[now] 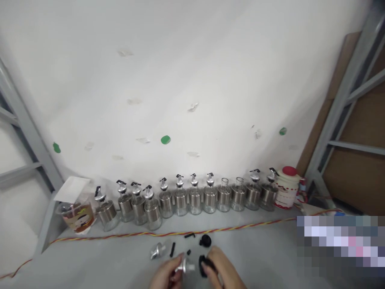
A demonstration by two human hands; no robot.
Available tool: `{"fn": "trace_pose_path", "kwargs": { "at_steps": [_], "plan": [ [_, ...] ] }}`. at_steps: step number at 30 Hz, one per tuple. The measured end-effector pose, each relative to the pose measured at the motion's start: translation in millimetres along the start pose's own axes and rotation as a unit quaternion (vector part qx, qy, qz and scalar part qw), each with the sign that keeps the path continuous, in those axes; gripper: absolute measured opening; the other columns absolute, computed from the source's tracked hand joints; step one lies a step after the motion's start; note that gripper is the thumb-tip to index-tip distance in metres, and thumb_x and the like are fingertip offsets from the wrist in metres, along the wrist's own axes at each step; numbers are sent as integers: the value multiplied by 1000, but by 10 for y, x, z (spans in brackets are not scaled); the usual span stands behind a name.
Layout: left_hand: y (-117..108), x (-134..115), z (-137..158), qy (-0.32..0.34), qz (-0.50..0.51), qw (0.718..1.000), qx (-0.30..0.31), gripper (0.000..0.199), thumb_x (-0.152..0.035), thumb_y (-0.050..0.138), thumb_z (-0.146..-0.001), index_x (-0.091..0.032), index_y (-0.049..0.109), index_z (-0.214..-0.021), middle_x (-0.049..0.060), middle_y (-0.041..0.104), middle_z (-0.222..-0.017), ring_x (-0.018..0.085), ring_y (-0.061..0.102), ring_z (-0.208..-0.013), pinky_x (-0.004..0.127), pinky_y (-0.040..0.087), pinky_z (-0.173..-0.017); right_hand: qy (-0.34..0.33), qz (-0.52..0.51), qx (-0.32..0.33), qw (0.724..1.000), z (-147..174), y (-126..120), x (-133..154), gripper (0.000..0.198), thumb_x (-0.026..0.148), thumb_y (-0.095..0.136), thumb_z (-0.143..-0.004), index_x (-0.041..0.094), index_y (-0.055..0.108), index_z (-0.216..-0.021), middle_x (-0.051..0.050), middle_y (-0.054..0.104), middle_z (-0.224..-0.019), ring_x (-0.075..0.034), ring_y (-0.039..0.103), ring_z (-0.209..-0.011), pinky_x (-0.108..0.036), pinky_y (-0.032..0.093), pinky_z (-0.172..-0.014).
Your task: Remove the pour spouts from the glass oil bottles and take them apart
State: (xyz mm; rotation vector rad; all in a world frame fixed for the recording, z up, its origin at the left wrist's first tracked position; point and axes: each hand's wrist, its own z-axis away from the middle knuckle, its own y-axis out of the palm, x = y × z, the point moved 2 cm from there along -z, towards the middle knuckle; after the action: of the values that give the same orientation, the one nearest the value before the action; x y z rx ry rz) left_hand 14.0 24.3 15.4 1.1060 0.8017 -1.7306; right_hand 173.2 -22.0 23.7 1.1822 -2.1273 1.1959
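Note:
At the bottom centre, my left hand (165, 274) is closed around a silver bottle pourer (186, 266), whose pale stem points right. My right hand (225, 269) grips a round black stopper (202, 266) just across from that stem, and a small gap shows between the two parts. Beyond my hands, a second silver pourer (158, 251) lies on its side on the grey table (114, 261). Near it are a black strip (172, 249), a tiny black piece (189, 252), a black bent piece (189, 235) and another black stopper (206, 241).
Behind a twisted red-yellow cord (132, 235) stands a row of several glass bottles with steel bands (181, 196); most carry pourers, two have bare necks (225, 182). A plastic cup (76, 216) sits left, a white jar with red lid (287, 190) right. Metal frames (333, 108) flank the wall.

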Motion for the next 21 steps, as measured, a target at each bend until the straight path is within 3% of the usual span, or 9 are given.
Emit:
{"fn": "trace_pose_path", "kwargs": {
  "at_steps": [3, 5, 7, 9, 11, 12, 14, 18, 21],
  "plan": [
    [-205, -93, 21, 87, -82, 985, -121, 53, -72, 33, -68, -23, 36, -49, -9, 29, -36, 9, 30, -33, 22, 26, -37, 94, 51, -26, 994, -149, -237, -42, 28, 35, 28, -93, 22, 47, -77, -2, 55, -70, -16, 54, -65, -25, 43, -63],
    [-338, -223, 102, 197, -239, 930, -199, 45, -58, 34, -79, -21, 51, -62, -2, 52, -52, 15, 52, -54, 26, 40, -55, 105, 132, -25, 985, -232, -353, -152, 27, 37, 34, -90, 21, 46, -72, -3, 55, -68, -18, 53, -64, -28, 41, -60],
    [-435, -360, 200, 254, -387, 853, -242, 36, -45, 34, -85, -20, 60, -84, 5, 63, -81, 21, 58, -80, 32, 42, -74, 109, 230, -23, 967, -276, -428, -312, 26, 36, 40, -87, 21, 48, -67, -4, 56, -67, -21, 53, -64, -30, 39, -60],
    [-497, -468, 268, 229, -516, 788, -247, 34, -30, 32, -87, -19, 61, -100, 10, 63, -97, 25, 57, -91, 37, 41, -79, 113, 295, -9, 949, -281, -458, -467, 21, 31, 46, -83, 20, 53, -66, -7, 59, -68, -24, 54, -66, -33, 38, -61],
    [-536, -531, 295, 161, -605, 744, -232, 38, -17, 30, -85, -18, 60, -108, 12, 63, -103, 27, 57, -93, 39, 43, -77, 119, 297, 10, 947, -261, -450, -576, 17, 27, 48, -80, 19, 57, -67, -8, 61, -70, -25, 56, -66, -34, 39, -62],
    [-549, -545, 296, 130, -625, 736, -224, 39, -14, 31, -83, -18, 59, -111, 12, 63, -104, 28, 57, -94, 40, 43, -76, 122, 284, 18, 951, -249, -437, -608, 17, 26, 48, -79, 19, 59, -68, -8, 62, -71, -24, 57, -67, -34, 40, -63],
    [-566, -535, 275, 90, -625, 747, -208, 39, -15, 32, -83, -18, 60, -110, 12, 64, -103, 27, 58, -94, 38, 44, -76, 119, 244, 27, 962, -233, -402, -636, 18, 28, 48, -81, 19, 60, -72, -7, 63, -75, -23, 58, -71, -32, 42, -65],
    [-560, -412, 179, 98, -596, 777, -176, 33, -22, 35, -84, -21, 62, -105, 8, 65, -101, 23, 58, -95, 33, 42, -81, 107, 163, 21, 981, -246, -348, -643, 24, 33, 44, -86, 19, 61, -77, -5, 62, -76, -21, 57, -74, -31, 43, -69],
    [-550, -300, 115, 105, -572, 793, -184, 36, -31, 32, -87, -18, 58, -109, 8, 64, -103, 21, 58, -96, 31, 41, -82, 100, 150, 17, 983, -260, -335, -657, 28, 33, 41, -88, 19, 61, -74, -5, 60, -76, -20, 56, -73, -30, 43, -68]
  ]
}}
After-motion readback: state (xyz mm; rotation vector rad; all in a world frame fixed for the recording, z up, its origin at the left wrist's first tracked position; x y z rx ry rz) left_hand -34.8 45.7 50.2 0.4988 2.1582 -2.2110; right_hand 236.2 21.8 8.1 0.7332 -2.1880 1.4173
